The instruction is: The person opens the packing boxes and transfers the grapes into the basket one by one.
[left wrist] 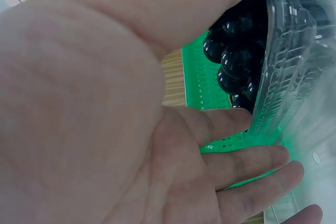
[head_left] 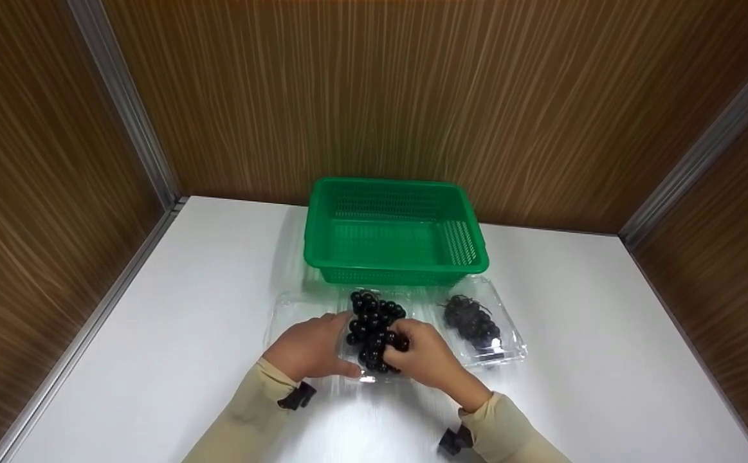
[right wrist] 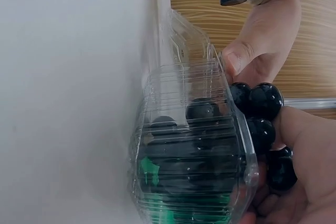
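A bunch of black grapes sits in a clear plastic punnet in front of the basket, some grapes standing above its rim. My left hand steadies the punnet's left side. Its fingers stretch along the wall, and the thumb lies at the near rim. My right hand reaches over the punnet from the right and pinches grapes at the bunch's right side. In the right wrist view, several glossy grapes show over the rim between the two hands.
Behind the punnet stands a green plastic basket, with nothing in it. To the right, another clear punnet holds a second dark bunch of grapes. A clear plastic flap lies left of the middle punnet. Wood-grain panels enclose the white table.
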### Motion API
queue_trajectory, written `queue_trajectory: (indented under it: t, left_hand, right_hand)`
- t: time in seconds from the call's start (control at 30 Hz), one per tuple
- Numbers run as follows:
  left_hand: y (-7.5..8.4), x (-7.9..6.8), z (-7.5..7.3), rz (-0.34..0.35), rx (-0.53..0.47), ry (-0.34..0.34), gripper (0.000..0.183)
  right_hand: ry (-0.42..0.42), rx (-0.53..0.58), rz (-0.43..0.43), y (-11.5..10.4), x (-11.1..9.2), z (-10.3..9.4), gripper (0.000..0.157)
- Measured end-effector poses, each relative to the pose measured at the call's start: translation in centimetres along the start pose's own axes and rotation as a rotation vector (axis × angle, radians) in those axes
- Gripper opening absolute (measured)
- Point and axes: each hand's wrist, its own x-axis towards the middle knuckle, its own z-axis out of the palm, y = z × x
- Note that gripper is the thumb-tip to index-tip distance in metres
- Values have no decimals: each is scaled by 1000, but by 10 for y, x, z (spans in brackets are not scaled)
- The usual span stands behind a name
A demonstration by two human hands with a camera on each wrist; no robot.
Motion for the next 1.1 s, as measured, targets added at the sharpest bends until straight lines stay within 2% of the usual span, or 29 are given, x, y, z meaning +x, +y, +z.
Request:
queue_trajectory:
  t: [0.43,0.67,0.93,1.1]
  left_hand:
    - [0,0,1,32,2,-3,95]
    - [0,0,0,21,10,-3,96]
    - [0,1,0,5,7,-6,100]
    - [1,0,1,10,15,-2,99]
  right_hand:
    - [12,-75,-30,-1,-1,1,8]
    - [3,-51,-31,-1,0,0,7]
    - [-77,148,78,2,3,-4,9]
    - [-93,243,96,5,3,-7,5]
